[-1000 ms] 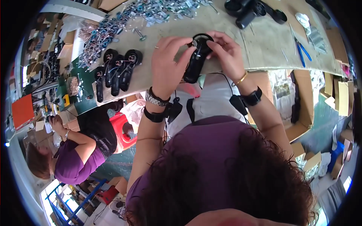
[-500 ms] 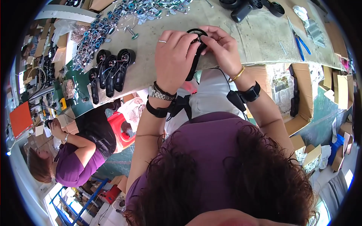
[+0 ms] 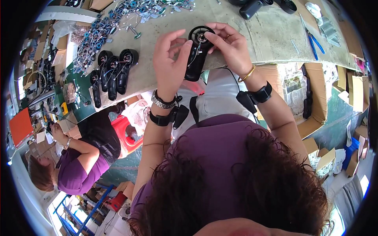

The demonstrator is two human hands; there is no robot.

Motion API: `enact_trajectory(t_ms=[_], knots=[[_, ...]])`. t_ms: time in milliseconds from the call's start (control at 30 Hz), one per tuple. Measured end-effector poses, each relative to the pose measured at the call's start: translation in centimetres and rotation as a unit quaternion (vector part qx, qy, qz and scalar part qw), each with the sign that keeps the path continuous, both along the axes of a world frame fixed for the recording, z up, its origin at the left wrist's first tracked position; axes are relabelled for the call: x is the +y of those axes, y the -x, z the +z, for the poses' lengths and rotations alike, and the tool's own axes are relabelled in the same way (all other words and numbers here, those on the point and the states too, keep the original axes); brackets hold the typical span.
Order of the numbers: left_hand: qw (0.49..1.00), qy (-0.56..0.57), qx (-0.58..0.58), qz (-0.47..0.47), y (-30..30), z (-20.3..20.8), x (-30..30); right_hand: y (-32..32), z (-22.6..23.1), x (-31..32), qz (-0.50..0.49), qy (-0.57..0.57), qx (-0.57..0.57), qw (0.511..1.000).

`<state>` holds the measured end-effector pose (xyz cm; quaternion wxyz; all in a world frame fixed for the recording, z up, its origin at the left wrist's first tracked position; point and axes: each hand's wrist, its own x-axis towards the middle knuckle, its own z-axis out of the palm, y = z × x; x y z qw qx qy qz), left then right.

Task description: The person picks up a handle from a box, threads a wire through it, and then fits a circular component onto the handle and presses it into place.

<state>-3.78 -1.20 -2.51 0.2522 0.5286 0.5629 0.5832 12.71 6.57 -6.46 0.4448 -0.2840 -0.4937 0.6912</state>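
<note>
My right hand [image 3: 232, 45] holds the round head of a black handheld fan housing [image 3: 195, 65], thumb over the rim near the hub and fingers around the far edge. Its handle points down toward me. A small metal motor shaft and thin wires show in the head and neck. On the left, my left hand [image 3: 170, 59] has thumb and fingers apart; the thumb tip is right beside the housing's rim, and I cannot tell if it touches. Several similar fan housings [image 3: 112, 74] with wires lie to the left at the table's edge.
A heap of small wired circuit boards [image 3: 98, 43] covers the table's far left. Blue-handled pliers [image 3: 315, 44] lie at right, below more black housings [image 3: 256, 8]. An open cardboard box [image 3: 317, 98] stands below the table edge. A co-worker [image 3: 84, 165] sits at left.
My left hand has drawn back to the left from the fan head and its fingers have spread. The housing now faces up more, showing its hub and wires; the right hand keeps hold.
</note>
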Motion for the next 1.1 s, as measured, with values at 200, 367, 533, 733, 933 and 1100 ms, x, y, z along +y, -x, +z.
enact_trajectory(t_ms=[200, 367, 533, 733, 933, 1100], knots=[[0.986, 0.094, -0.139, -0.021, 0.1, 0.1, 0.3, -0.1, -0.3, -0.2, 0.000, 0.000, 0.006, 1.000], [0.998, -0.033, 0.051, 0.016, 0.5, -0.5, 0.2, -0.1, -0.2, -0.1, 0.000, 0.001, 0.004, 1.000], [0.967, -0.067, 0.243, 0.022, 0.1, 0.0, 0.3, 0.0, -0.3, 0.0, -0.005, -0.010, -0.004, 1.000], [0.943, -0.098, 0.316, 0.023, 0.0, -0.5, 1.4, 0.0, -0.4, 0.0, -0.002, -0.009, 0.004, 1.000], [0.936, -0.114, 0.332, 0.034, -0.4, -0.9, 1.5, -0.2, -0.3, 0.0, 0.001, 0.002, -0.002, 1.000], [0.956, -0.114, 0.269, 0.026, -0.5, -1.7, 1.4, -0.1, -0.3, 0.0, 0.006, -0.001, 0.008, 1.000]])
